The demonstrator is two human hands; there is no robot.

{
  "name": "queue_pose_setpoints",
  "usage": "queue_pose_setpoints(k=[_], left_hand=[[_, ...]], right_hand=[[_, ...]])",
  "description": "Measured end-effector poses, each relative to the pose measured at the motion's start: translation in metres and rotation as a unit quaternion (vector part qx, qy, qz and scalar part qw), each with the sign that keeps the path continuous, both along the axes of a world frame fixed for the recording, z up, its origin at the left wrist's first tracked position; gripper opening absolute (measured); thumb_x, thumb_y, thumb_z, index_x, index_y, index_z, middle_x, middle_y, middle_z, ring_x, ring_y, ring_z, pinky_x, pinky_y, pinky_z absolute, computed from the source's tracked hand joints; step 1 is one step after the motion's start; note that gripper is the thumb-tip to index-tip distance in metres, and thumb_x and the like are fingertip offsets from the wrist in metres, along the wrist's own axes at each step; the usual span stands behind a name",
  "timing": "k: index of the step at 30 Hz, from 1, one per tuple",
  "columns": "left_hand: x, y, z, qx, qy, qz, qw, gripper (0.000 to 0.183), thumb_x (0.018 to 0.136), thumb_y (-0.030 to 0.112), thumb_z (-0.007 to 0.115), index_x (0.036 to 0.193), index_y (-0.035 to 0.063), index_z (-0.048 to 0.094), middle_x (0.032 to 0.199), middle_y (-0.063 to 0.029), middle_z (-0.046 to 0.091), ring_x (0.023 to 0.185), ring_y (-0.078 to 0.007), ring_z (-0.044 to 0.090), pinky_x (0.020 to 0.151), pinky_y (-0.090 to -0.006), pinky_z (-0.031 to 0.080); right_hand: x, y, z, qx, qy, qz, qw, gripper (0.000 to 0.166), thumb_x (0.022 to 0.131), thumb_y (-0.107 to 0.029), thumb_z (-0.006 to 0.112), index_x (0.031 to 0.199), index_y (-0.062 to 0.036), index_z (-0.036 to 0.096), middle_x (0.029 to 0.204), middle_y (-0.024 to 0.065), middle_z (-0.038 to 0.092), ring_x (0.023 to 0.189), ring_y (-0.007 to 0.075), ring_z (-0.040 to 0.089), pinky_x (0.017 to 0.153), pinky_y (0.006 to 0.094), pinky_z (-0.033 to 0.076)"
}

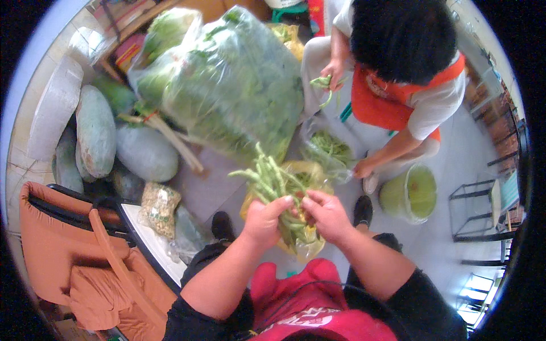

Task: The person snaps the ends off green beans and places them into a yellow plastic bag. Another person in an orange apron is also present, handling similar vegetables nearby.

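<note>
A bunch of green beans [266, 177] is gripped in my left hand [264, 219], its tips fanning out up and to the left. Close beside it, my right hand [326, 213] pinches a bean between thumb and fingers at the right side of the bunch. Beneath both hands a yellow plastic bag [318, 170] lies spread between my feet, with more beans inside. Beyond it to the right, a clear plastic bag [307, 132] also holds green beans. My palms hide the lower part of the bunch.
Facing me, a co-worker [384, 98] in an orange apron holds beans and touches the clear bag. A large bag of leafy greens [239, 81] stands ahead. Winter melons [147, 151] lie left, near an orange chair [55, 238]. At right is a lined bucket [409, 192].
</note>
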State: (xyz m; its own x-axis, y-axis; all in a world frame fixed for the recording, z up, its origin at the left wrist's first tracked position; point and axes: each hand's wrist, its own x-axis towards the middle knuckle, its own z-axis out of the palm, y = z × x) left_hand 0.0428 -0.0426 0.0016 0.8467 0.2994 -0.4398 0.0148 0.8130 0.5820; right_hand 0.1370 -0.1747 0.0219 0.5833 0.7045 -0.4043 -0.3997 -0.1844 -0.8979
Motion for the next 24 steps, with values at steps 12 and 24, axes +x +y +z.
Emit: queue_pose_setpoints(k=[12,24], left_hand=[[0.006,-0.02,-0.005,0.108,0.076,0.017,0.991,0.027,0.082,0.011,0.068,0.105,0.0007,0.059,0.095,-0.0056,0.064,0.083,-0.0154,0.062,0.073,-0.0296,0.051],[0.02,-0.03,0.01,0.445,0.172,-0.186,0.859,0.049,0.072,0.022,0.068,0.114,0.0008,0.056,0.102,-0.0206,0.064,0.101,-0.0342,0.061,0.087,-0.0383,0.048]], right_hand=[[-0.007,-0.009,-0.018,-0.01,-0.286,0.136,0.949,0.043,0.081,-0.008,0.053,0.122,0.0031,0.052,0.128,0.0171,0.052,0.121,0.0281,0.049,0.104,0.0341,0.036],[-0.005,-0.002,-0.028,0.067,0.163,-0.025,0.984,0.047,0.08,-0.019,0.072,0.118,0.0023,0.052,0.106,0.0101,0.063,0.095,0.0212,0.062,0.084,0.0354,0.049]])
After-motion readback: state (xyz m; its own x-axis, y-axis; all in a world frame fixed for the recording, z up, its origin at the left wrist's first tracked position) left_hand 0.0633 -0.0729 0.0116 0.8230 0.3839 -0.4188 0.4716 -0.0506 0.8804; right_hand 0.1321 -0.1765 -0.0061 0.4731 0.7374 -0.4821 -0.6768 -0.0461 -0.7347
